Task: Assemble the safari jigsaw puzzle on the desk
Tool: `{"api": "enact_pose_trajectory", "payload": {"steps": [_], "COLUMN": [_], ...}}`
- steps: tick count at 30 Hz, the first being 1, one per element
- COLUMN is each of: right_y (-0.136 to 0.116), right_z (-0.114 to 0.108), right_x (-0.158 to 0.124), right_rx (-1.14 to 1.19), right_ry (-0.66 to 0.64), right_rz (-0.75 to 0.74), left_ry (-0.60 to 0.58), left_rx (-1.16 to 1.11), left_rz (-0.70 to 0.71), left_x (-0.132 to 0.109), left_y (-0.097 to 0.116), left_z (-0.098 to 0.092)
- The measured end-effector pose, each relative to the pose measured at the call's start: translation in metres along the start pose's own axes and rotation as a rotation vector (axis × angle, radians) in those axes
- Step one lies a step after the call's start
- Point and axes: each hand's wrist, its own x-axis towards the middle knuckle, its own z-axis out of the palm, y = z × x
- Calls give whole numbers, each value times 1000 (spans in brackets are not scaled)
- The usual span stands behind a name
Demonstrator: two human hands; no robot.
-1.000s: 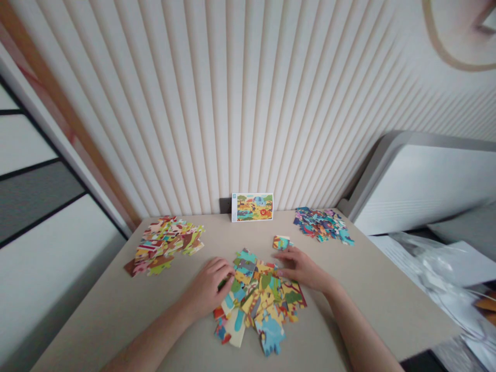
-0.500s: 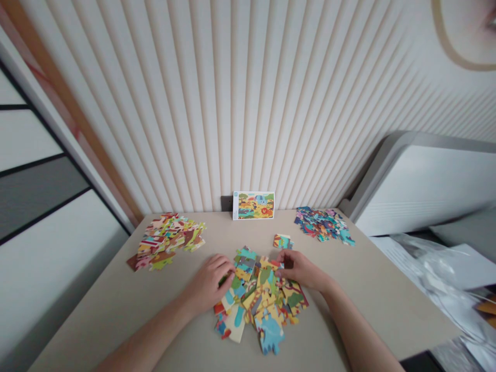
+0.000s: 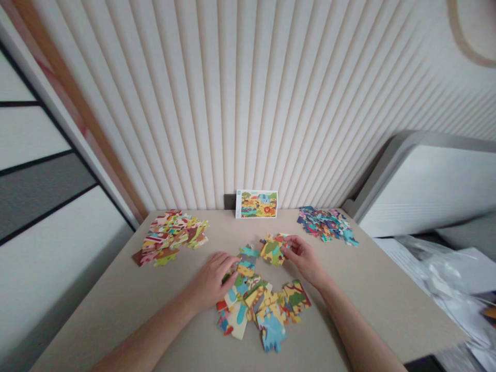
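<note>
Our right grip (image 3: 304, 258) pinches a cluster of puzzle pieces (image 3: 272, 250) just beyond the loose pile (image 3: 263, 310), but we cannot tell whether our curled left grip (image 3: 213, 281) holds anything.

From my station, the jigsaw pieces (image 3: 271, 330) at 6 o'clock read as thick cardboard with a matt printed face and pale cut edges. The picture card (image 3: 256, 204) at 12 o'clock looks like smooth coated paper with a slight sheen. The table (image 3: 387, 289) has a smooth matt finish, and the ribbed wall panel (image 3: 217, 113) behind it is matt too. At 4 o'clock, a crumpled plastic sheet (image 3: 437, 274) shines glossy, and at 10 o'clock a wood-toned strip (image 3: 81, 113) looks smooth.
</note>
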Motion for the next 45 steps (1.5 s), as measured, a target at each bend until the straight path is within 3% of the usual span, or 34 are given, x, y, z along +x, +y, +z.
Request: {"api": "enact_pose_trajectory", "payload": {"steps": [6,11,14,22,27,32,40,45], "right_y": [1,-3,-3,11,10,8,8,4], "right_z": [23,52,55,31,22,20,22,28], "right_x": [-5,-14,-15,0,4,2,1,-6], "right_rx": [116,125,124,19,53,83,51,63], "right_ry": [-131,-331,-379,-115,2,6,-28,-109], "right_rz": [42,102,114,34,29,9,40,89], "left_ry": [64,14,-10,41,88,118,114,148], "left_rx": [-9,-38,-61,-287,-532,-738,-953,-972], "left_rz": [36,51,27,-116,-320,-442,-437,-438], "left_x": [-3,-2,-2,2,3,1,5,7], "left_y": [-4,-7,-8,-8,-17,-27,-35,-38], "left_z": [0,2,4,-2,-3,5,13,17]}}
